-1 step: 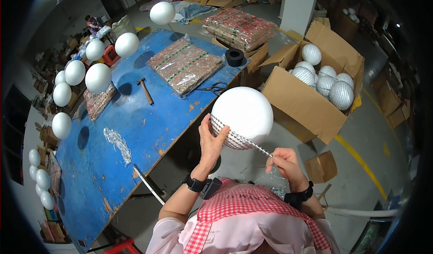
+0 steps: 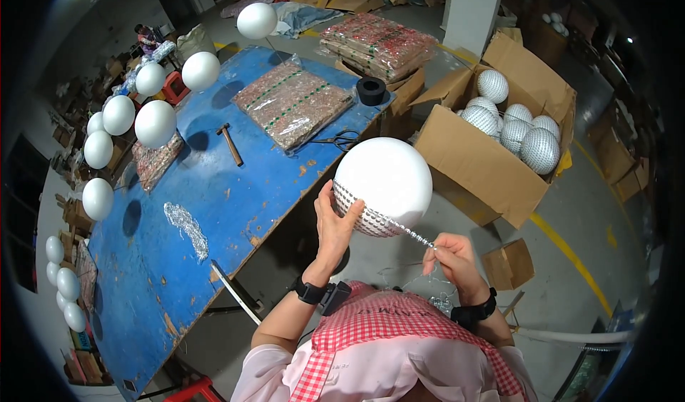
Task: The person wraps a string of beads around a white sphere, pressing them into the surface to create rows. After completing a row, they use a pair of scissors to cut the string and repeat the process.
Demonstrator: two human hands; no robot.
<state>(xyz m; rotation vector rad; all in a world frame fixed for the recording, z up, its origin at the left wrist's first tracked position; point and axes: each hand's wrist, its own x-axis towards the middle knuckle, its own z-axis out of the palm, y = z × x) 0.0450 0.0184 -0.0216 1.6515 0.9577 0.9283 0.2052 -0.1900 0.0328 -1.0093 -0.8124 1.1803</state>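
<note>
A large white ball (image 2: pixel 389 170) is in front of me, its lower part wrapped in rows of silver beaded trim. My left hand (image 2: pixel 335 220) cups the ball's lower left side, with the thumb on the wrapped rows. From those rows a silver bead strand (image 2: pixel 414 236) stretches, taut, to my right hand (image 2: pixel 454 263), which pinches it between thumb and fingers to the right of the ball. A loose tangle of the strand (image 2: pixel 441 302) hangs below that hand, close to my apron.
On the blue table (image 2: pixel 235 209) lie a hammer (image 2: pixel 230 145), scissors (image 2: pixel 339 141), a black tape roll (image 2: pixel 371 91), a wrapped package (image 2: pixel 291 103) and a silver strand pile (image 2: pixel 187 229). White balls (image 2: pixel 155 123) stand along its far left side. A cardboard box (image 2: pixel 485 166) holds several silver-wrapped balls (image 2: pixel 540 151).
My right hand has shifted slightly to the right, drawing the bead strand a little farther from the ball. The left hand and the ball stay in place.
</note>
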